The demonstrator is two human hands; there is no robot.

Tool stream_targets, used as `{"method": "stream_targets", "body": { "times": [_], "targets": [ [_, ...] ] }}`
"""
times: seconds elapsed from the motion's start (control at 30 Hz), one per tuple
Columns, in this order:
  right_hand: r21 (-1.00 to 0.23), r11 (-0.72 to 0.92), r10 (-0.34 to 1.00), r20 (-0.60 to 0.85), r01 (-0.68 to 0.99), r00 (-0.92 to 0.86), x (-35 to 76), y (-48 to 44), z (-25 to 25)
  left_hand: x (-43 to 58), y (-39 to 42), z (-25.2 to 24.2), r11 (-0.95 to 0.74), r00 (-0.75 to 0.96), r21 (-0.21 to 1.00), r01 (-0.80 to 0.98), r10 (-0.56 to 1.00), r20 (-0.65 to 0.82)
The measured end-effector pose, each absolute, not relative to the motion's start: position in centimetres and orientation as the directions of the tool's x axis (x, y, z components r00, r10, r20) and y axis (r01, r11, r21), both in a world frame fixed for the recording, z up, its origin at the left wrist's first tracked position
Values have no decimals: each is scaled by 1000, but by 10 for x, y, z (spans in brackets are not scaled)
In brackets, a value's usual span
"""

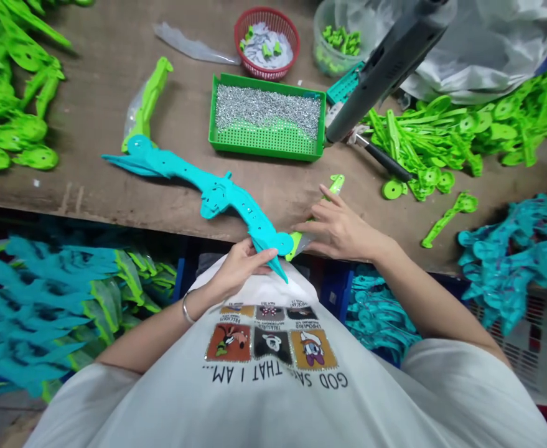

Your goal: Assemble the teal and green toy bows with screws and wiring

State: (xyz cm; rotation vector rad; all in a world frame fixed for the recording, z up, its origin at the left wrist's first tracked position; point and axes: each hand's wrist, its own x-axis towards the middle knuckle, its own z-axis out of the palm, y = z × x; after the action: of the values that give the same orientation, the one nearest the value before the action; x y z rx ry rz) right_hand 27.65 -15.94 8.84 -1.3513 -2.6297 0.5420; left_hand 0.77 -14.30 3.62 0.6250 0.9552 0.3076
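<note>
A long turquoise plastic piece (217,193), shaped like a bow with pointed ends, lies slantwise over the table's front edge. My left hand (245,264) grips its near right end, thumb on top and fingers underneath. Close by, my right hand (341,227) holds a lime-green plastic arm (336,182) with a clear film-like piece along it. That arm's lower end meets the turquoise piece's round end; my fingers hide its middle. At the far left end, another green arm (149,102) with a translucent strip joins the turquoise piece.
A green tray (266,151) of small metal screws sits behind. A red basket (296,46) and a clear tub (320,53) hold small green parts. A dark electric screwdriver (389,65) hangs at right. Green parts (441,137) and turquoise parts (511,255) are heaped around.
</note>
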Motion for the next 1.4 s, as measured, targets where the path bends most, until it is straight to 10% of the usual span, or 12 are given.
{"method": "stream_targets", "body": {
  "times": [0.43,0.7,0.83,1.03,1.23,1.4],
  "targets": [
    [-194,311,942,192,930,-275,237,-199,76,31,-134,46,783,464,576,-236,612,-641],
    [-347,203,970,-57,916,-236,298,-169,68,19,-121,43,809,634,586,-43,475,-610],
    [-395,174,951,-170,902,-258,300,-137,78,-23,-99,42,664,389,709,-238,734,-557],
    [-539,339,932,81,771,-353,189,-54,87,-61,-57,38,325,-121,790,-520,888,-445],
    [-267,372,910,-86,889,-406,94,20,62,-67,-31,38,414,-33,688,-596,843,-537],
    [-363,385,892,-91,848,-443,89,21,63,-69,-21,39,455,47,638,-621,834,-550]
  ]
}}
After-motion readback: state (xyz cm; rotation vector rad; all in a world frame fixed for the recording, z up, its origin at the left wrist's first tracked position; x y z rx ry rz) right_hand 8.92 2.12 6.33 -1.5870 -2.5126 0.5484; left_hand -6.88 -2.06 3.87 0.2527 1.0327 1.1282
